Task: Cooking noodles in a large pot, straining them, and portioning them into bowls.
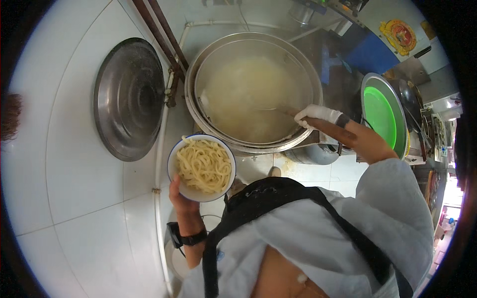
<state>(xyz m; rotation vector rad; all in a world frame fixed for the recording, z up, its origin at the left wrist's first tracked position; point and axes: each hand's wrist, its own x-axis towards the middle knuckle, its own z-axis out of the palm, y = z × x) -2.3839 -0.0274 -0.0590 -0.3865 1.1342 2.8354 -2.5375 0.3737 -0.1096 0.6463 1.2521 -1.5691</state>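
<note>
My left hand (183,195) holds a white bowl with a blue rim (172,164) from its near left side, thumb at the edge. Thick pale noodles (204,165) fill the bowl, which is just off the near left side of a large round metal pot (253,148). Inside the pot is cloudy, steaming liquid (249,89). My right hand (323,114) grips the wooden handle (331,132) of a utensil at the pot's right rim. White wrapping covers part of that hand. The utensil's far end is hidden in the liquid and steam.
A round metal lid (128,100) is against the tiled wall on the left. Pipes (160,156) run along that wall. To the right sits a metal basin (401,123) with a green plastic vessel (380,115) inside. A gas cylinder (313,154) stands below the pot's right side.
</note>
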